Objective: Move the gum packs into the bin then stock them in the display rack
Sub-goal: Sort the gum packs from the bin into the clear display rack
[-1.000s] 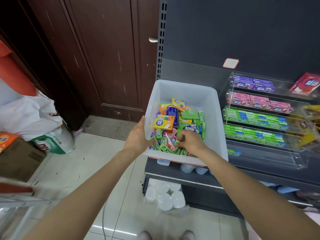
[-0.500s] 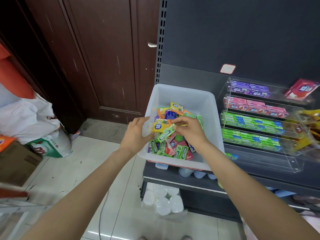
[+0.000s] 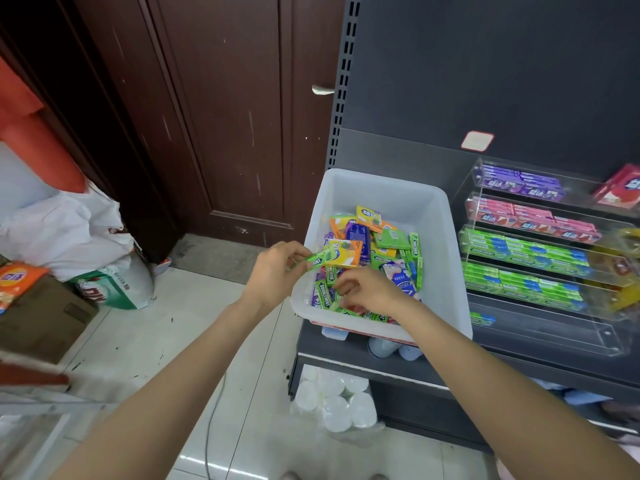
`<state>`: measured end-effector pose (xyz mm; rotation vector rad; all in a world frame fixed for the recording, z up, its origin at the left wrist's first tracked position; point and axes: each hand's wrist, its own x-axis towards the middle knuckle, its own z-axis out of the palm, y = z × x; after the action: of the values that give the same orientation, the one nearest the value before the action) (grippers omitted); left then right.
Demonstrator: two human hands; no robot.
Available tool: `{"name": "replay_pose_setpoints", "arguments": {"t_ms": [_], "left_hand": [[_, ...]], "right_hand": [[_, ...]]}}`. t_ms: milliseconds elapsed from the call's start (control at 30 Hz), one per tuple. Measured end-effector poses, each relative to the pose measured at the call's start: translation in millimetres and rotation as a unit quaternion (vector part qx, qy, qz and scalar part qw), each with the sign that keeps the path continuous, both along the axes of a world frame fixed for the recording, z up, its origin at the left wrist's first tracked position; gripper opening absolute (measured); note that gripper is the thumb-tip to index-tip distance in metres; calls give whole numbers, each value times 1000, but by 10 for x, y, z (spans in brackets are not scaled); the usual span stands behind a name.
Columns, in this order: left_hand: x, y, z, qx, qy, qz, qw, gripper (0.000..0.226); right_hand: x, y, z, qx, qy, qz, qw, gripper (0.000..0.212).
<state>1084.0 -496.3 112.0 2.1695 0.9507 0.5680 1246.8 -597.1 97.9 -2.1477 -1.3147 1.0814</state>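
A white plastic bin sits on the dark shelf, holding a loose heap of gum packs in green, yellow, purple and orange. My left hand hovers at the bin's left rim and pinches a green gum pack by its end. My right hand is down in the near part of the bin, fingers curled round other green packs in the pile. To the right stands the clear acrylic display rack, with rows of purple, pink and green packs on its upper tiers.
A dark wooden door stands behind the bin on the left. White bags and a cardboard box sit on the tiled floor at left. A pack of white rolls lies under the shelf.
My left hand has left the bin's rim and taken a green pack from my right hand. My right hand has dropped back into the near pile.
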Motion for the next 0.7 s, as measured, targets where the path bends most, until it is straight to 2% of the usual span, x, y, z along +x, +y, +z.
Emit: {"name": "replay_pose_setpoints", "arguments": {"t_ms": [133,233,400,600,700], "left_hand": [[-23,-18,-20,-9,2,-3,1000,18],[-17,-50,-3,-5,-12,-2,1000,17],[143,-163,84,-4,-33,-15,999,16],[681,-556,211,-45,-97,-35,994,15],[1063,-836,249,-50,-107,-63,991,15]], "right_hand": [[-57,42,-53,-32,-61,57,996,30],[-54,38,-37,-16,-75,49,996,24],[190,-182,179,107,10,-69,992,22],[680,-803,482,207,105,-187,955,23],[955,-1181,523,241,101,-250,932,19]]}}
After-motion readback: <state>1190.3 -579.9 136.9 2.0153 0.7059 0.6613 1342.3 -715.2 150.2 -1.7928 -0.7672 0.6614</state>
